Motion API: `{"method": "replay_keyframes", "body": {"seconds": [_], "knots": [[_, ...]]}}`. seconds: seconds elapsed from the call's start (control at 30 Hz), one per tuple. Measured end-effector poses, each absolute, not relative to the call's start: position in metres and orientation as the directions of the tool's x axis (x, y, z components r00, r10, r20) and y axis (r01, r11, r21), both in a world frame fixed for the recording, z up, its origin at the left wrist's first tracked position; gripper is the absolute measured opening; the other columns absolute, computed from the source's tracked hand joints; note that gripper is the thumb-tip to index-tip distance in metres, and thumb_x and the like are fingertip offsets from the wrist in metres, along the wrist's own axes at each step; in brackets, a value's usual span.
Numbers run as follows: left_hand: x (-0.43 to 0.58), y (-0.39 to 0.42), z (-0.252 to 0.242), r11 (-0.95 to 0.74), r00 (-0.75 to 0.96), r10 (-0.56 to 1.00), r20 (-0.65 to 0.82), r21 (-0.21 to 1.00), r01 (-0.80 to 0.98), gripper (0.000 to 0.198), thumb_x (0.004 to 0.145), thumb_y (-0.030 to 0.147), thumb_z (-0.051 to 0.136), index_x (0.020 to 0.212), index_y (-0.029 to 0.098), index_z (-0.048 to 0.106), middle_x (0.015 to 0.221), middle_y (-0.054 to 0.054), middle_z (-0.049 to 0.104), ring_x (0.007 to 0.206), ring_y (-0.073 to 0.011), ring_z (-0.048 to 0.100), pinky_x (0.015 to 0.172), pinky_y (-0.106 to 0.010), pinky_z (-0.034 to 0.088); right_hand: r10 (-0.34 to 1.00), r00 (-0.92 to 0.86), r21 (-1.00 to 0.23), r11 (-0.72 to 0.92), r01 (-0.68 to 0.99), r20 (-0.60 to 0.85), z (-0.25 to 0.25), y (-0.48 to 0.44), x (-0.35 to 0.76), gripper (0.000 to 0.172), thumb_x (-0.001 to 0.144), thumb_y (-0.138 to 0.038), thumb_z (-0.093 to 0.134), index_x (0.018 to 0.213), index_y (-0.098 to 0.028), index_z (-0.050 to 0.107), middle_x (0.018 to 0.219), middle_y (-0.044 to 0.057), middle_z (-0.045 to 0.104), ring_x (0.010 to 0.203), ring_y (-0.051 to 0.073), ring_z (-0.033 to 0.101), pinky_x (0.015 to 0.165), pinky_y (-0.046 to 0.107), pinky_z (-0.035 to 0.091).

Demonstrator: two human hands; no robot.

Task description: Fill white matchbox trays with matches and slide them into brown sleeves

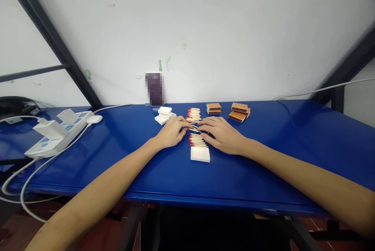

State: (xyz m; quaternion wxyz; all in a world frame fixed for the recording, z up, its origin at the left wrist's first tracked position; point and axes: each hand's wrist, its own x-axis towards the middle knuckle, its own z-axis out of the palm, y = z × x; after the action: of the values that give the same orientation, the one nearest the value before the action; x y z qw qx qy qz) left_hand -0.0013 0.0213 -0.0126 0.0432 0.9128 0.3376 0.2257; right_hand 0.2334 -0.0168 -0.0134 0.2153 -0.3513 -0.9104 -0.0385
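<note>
Red-tipped wooden matches lie on the blue table beside a white cardboard tray; left hand and right hand rest flat, fingers unclenched, touching them.

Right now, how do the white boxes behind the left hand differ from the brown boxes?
The white boxes form one heap close to the left hand; the brown boxes lie in two groups, clear of the right hand. Both are small, flat, on the blue table.
</note>
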Motion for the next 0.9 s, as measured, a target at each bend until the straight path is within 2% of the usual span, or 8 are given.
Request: {"method": "replay_keyframes", "body": {"seconds": [0.13,0.37,0.63,0.73,0.9], "knots": [[-0.0014,0.0216,-0.0116,-0.768,0.680,0.639,0.359,0.245,0.592,0.034,0.091,0.011,0.046,0.109,0.020,0.073,0.098,-0.008,0.064,0.090,-0.0207,0.058,0.085,-0.037,0.046,0.604,-0.660,-0.080,0.761,0.643,0.447,-0.0135,-0.0165,0.2341,0.033,0.100,-0.030,0.042,0.102,-0.019,0.073,0.118,0.011,0.068,0.114,0.028,0.057,0.090,0.044,0.042],[-0.0006,0.0217,-0.0114,-0.764,0.675,0.645,0.359,0.265,0.589,0.031,0.091,0.011,0.048,0.107,0.018,0.073,0.098,-0.008,0.064,0.090,-0.0193,0.059,0.086,-0.035,0.047,0.652,-0.608,-0.056,0.701,0.711,0.453,-0.0164,-0.0150,0.2335,0.030,0.098,-0.028,0.046,0.098,-0.018,0.074,0.113,0.011,0.070,0.109,0.027,0.059,0.086,0.043,0.042],[0.0002,0.0211,-0.0121,-0.741,0.642,0.669,0.375,0.273,0.613,0.031,0.090,0.012,0.050,0.113,0.018,0.070,0.098,-0.007,0.064,0.091,-0.0203,0.058,0.085,-0.035,0.047,0.647,-0.626,-0.084,0.721,0.687,0.436,-0.0173,-0.0139,0.2342,0.030,0.098,-0.028,0.045,0.107,-0.017,0.072,0.113,0.010,0.071,0.111,0.027,0.059,0.087,0.043,0.041],[0.0006,0.0208,-0.0125,-0.714,0.608,0.698,0.379,0.301,0.633,0.034,0.088,0.012,0.052,0.118,0.018,0.066,0.092,-0.006,0.064,0.087,-0.0198,0.058,0.082,-0.034,0.047,0.642,-0.615,-0.081,0.719,0.690,0.459,-0.0174,-0.0141,0.2344,0.030,0.097,-0.027,0.046,0.112,-0.016,0.070,0.109,0.011,0.072,0.107,0.028,0.059,0.087,0.043,0.041],[0.0013,0.0204,-0.0128,-0.725,0.616,0.688,0.384,0.331,0.604,0.034,0.087,0.010,0.051,0.117,0.017,0.065,0.088,-0.004,0.067,0.081,-0.0175,0.059,0.079,-0.032,0.047,0.634,-0.625,-0.102,0.735,0.670,0.456,-0.0163,-0.0152,0.2343,0.031,0.096,-0.025,0.047,0.115,-0.016,0.069,0.108,0.011,0.073,0.105,0.028,0.061,0.086,0.044,0.043]]}}
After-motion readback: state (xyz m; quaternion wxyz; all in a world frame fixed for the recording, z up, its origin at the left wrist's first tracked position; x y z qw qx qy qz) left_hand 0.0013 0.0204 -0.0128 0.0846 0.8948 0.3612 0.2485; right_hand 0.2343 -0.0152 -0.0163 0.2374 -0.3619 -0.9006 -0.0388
